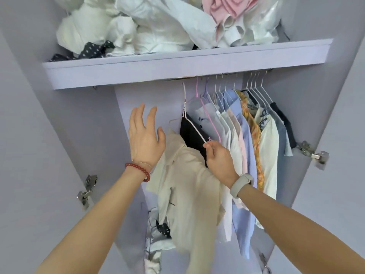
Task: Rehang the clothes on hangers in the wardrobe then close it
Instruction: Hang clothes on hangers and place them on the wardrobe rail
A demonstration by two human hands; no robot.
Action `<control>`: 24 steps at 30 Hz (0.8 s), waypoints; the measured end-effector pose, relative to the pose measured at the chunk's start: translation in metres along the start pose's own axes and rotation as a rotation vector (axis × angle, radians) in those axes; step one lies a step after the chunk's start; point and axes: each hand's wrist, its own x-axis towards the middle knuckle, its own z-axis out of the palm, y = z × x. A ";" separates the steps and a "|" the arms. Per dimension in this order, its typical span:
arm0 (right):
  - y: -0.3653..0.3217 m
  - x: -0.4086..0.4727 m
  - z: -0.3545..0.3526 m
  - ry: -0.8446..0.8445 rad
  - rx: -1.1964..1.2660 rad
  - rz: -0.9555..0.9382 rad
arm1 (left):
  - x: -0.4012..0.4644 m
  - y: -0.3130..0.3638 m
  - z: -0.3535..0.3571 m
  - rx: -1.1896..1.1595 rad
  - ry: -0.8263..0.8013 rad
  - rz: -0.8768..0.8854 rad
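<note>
Left hand (145,135) raised, fingers spread wide, holding nothing — right hand (219,157) pinches the white hanger (192,123) on the rail; one beige shirt (185,184) droops at 6 o'clock beneath it

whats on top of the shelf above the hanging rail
On the shelf lies a heap of crumpled white clothes, a pink garment and a dark dotted piece. Whatever sits behind or beneath the heap is covered.
</note>
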 end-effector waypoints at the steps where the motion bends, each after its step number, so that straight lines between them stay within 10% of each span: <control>1: 0.000 0.016 0.004 0.005 0.002 -0.003 | 0.012 0.005 0.002 0.049 0.021 0.048; 24: 0.035 0.130 0.082 -0.085 -0.067 0.135 | 0.086 0.000 0.055 0.442 0.032 0.030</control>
